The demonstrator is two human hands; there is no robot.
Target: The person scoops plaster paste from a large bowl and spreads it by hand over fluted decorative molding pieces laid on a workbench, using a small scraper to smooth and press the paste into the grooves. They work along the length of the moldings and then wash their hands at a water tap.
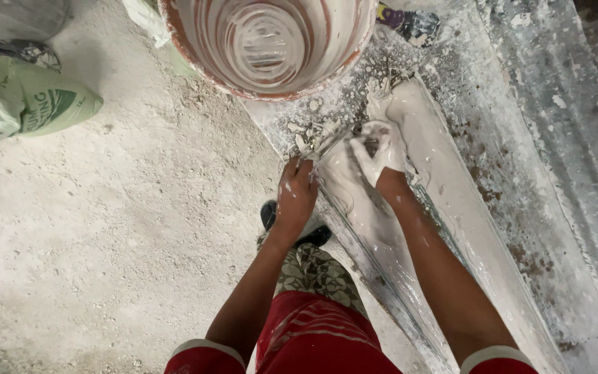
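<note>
A long narrow mould (465, 228) filled with wet white plaster runs from the bucket down to the lower right. My right hand (380, 151), coated white, presses into the plaster near the mould's upper end, fingers curled over the wet mass. My left hand (296, 194), splashed with plaster, grips the mould's near left edge beside it. A lump of plaster (389, 97) lies heaped at the mould's top end.
A large plaster-smeared bucket (195, 52) stands just beyond the mould. A green and white sack (43, 104) lies at the far left on the dusty concrete floor (119, 228). A grey plaster-crusted board (562, 173) runs along the right. My foot in a dark sandal (316, 235) is below.
</note>
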